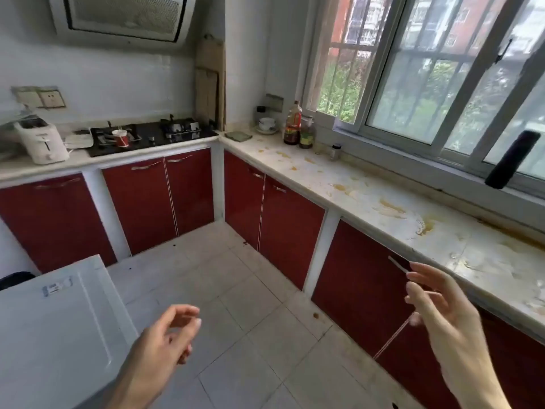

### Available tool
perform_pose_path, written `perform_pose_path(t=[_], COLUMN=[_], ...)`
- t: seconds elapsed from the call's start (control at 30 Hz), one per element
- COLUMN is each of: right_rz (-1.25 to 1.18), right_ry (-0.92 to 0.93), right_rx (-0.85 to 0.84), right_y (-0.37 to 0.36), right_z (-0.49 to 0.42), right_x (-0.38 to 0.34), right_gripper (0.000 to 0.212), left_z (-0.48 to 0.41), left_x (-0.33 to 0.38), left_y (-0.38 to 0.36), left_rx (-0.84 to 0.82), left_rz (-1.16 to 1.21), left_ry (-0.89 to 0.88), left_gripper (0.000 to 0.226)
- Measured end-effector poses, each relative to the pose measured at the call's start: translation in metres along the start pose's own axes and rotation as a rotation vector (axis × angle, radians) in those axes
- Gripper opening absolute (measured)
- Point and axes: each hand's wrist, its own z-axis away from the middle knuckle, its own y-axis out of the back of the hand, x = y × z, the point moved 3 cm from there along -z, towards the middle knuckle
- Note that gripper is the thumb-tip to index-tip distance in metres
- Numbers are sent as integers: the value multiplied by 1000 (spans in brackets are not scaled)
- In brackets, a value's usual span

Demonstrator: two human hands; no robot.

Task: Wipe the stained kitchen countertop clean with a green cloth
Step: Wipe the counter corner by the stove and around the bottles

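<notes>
The pale stone countertop (368,199) runs along the right under the window and carries yellow-brown stains from its middle to the near end. A folded green cloth (238,135) lies flat at its far corner, beside the stove. My left hand (168,338) hovers over the floor tiles at the bottom centre, fingers loosely curled, holding nothing. My right hand (442,314) is raised in front of the red cabinet doors below the counter's near edge, fingers spread and empty. Both hands are far from the cloth.
Two sauce bottles (298,126), a small jar (335,152) and a cup on a saucer (267,125) stand at the counter's far end. A gas stove (153,135) with a red cup and a white toaster (42,141) sit on the left counter. A white appliance (56,329) stands at lower left.
</notes>
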Motion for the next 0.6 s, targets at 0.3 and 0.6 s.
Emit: perform_pose_path(t=[0.3,0.6], right_rz=[-154,-225], right_ry=[-52,-103], right_rx=[-174,-168], right_y=[-85,-107], right_z=[-33,-151], right_x=[6,49], right_gripper=[41,58], left_z=[-79,-190], left_x=[94,122], left_y=[-13,-107], left_rx=[-95,-218], left_rz=[129,356], left_ry=[-330,-148], left_gripper=[58,72])
